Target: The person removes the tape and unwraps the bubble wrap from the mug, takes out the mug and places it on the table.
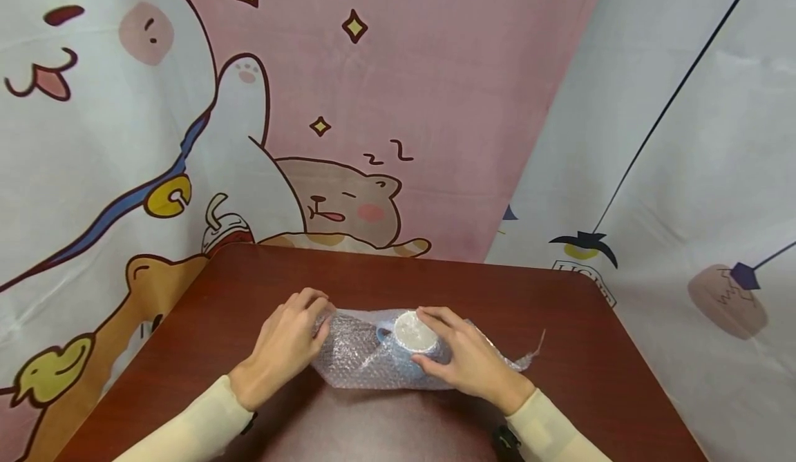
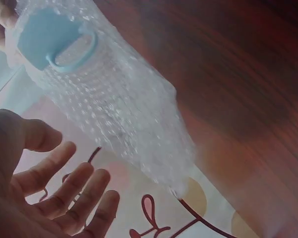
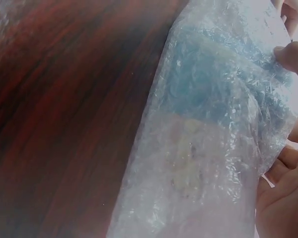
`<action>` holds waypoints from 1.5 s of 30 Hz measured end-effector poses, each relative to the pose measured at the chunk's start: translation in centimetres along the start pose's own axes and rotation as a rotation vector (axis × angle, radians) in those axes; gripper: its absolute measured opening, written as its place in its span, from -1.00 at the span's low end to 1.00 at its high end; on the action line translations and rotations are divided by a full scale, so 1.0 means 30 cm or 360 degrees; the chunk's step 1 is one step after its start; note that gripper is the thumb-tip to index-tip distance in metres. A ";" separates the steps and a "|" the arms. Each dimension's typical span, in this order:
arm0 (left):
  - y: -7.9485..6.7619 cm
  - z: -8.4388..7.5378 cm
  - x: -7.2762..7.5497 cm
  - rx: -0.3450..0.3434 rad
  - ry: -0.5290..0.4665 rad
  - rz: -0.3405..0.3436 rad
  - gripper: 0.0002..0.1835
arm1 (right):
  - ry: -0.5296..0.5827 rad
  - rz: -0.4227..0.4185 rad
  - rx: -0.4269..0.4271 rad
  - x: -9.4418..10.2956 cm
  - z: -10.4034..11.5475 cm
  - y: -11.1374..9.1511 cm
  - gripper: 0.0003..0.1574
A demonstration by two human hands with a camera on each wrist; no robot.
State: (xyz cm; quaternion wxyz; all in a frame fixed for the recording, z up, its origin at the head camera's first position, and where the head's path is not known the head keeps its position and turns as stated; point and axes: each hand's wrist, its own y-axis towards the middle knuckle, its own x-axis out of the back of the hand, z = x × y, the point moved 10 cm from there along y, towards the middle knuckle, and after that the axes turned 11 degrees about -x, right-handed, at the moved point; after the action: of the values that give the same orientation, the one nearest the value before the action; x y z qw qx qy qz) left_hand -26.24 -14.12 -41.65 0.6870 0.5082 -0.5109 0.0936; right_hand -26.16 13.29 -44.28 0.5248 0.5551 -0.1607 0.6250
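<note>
A light blue mug [image 1: 415,334] is wrapped in clear bubble wrap [image 1: 351,355], its white round end facing up and its handle to the left. My right hand [image 1: 469,358] holds the wrapped mug from the right, thumb and fingers spread around its upper part. At the wrap's left end is my left hand [image 1: 289,334]; the left wrist view shows its fingers relaxed beside the plastic, gripping nothing. That view also shows the mug's blue handle [image 2: 77,59] through the wrap. In the right wrist view the plastic [image 3: 184,183] stretches below the blue mug body [image 3: 198,79].
Beneath everything lies a dark reddish-brown wooden table [image 1: 348,275]. A thin twisted end of wrap [image 1: 528,360] sticks out to the right of the right hand. Behind the table hangs a cartoon-printed cloth [image 1: 435,103].
</note>
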 end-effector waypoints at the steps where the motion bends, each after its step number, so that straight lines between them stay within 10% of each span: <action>1: 0.006 -0.010 0.003 -0.0013 -0.0011 -0.0019 -0.84 | 0.0010 -0.0003 0.0008 -0.002 0.001 0.001 0.01; 9: 0.077 -0.110 -0.017 -0.0116 -0.0192 -0.0025 -0.72 | 0.0060 0.0049 -0.0011 -0.022 -0.028 0.035 0.01; 21: 0.170 -0.245 -0.162 -0.0243 -0.0369 0.0259 -0.39 | 0.0151 0.0150 -0.0034 -0.035 -0.056 0.084 0.02; 35: 0.173 -0.267 -0.195 -0.0249 -0.0320 0.0324 -0.35 | 0.0162 0.0222 -0.0110 -0.052 -0.067 0.087 0.07; 45: 0.180 -0.271 -0.194 -0.0248 -0.0308 0.0306 -0.39 | 0.0264 0.0107 -0.0106 -0.016 -0.045 0.120 -0.29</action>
State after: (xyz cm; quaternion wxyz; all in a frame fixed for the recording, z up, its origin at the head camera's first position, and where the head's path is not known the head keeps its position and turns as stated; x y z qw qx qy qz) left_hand -27.49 -2.89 -42.70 0.6597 0.4089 -0.6267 0.0695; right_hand -29.95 12.71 -43.76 0.5333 0.4779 -0.1559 0.6804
